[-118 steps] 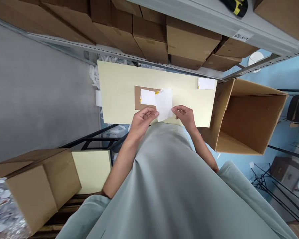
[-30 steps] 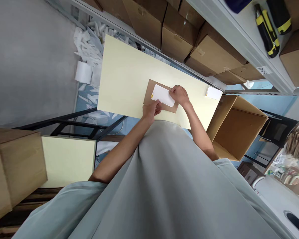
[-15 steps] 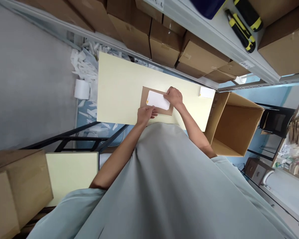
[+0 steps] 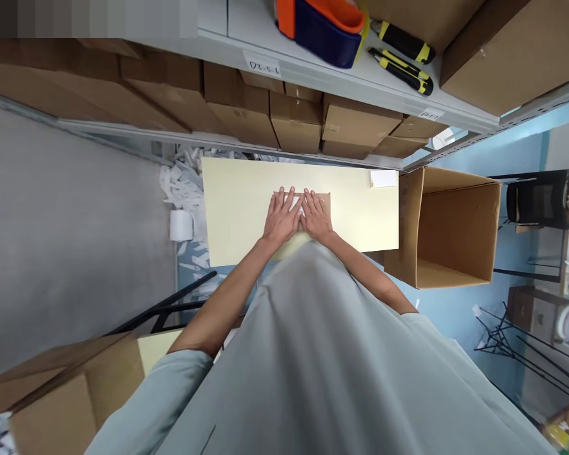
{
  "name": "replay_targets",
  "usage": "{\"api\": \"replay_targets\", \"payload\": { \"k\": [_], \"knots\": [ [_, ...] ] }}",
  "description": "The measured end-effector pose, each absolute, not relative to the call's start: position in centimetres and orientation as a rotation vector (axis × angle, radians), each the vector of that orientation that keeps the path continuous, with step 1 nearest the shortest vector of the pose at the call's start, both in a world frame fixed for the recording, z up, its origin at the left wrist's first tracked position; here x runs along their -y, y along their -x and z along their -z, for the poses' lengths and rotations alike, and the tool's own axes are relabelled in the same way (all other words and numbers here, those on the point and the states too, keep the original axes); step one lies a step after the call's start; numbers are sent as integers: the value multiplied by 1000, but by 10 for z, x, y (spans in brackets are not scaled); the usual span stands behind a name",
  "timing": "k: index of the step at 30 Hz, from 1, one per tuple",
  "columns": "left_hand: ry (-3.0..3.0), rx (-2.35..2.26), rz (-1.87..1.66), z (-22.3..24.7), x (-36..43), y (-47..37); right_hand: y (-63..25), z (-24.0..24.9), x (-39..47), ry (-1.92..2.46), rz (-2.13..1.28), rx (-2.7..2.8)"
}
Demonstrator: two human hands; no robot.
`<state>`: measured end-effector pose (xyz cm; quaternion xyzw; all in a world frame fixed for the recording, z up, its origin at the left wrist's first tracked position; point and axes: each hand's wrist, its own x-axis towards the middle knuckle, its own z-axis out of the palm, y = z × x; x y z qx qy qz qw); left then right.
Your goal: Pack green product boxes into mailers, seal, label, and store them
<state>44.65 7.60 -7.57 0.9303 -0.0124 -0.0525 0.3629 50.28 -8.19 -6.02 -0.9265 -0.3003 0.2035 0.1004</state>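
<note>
A flat brown cardboard piece (image 4: 326, 203) lies on the pale yellow table (image 4: 241, 202) in front of me. On it is a white label (image 4: 294, 202), mostly covered by my hands. My left hand (image 4: 281, 216) rests flat over the label's left part, fingers stretched out and pointing away from me. Beside it, my right hand (image 4: 317, 213) is flat too, with its fingers extended over the right part. The two hands nearly meet at the thumbs. A small stack of white labels (image 4: 383, 179) sits at the table's right end.
An open cardboard box (image 4: 459, 234) stands just right of the table. Behind it runs a shelf with several brown boxes (image 4: 296, 120), utility knives (image 4: 402, 69) and an orange-and-blue tape dispenser (image 4: 327, 38). A white roll (image 4: 181, 225) and paper scraps (image 4: 184, 186) lie at left.
Both hands went from holding the white label by its edges to lying flat on it, fingers spread over the cardboard. The camera view has shifted, showing more of the shelf.
</note>
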Motion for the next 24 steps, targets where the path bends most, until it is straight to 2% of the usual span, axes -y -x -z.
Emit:
{"api": "replay_targets", "payload": {
  "k": [6, 14, 18, 24],
  "knots": [
    [-2489, 123, 238, 100, -85, -443, -500, 63, 116, 2823, -530, 783],
    [-2498, 113, 286, 98, -104, -440, -495, 63, 149, 2876, -469, 609],
    [-2533, 114, 232, 94, -114, -437, -490, 63, 142, 2891, -442, 603],
    [-2516, 189, 239, 89, -77, -437, -479, 70, 110, 2896, -471, 763]
  ]
}}
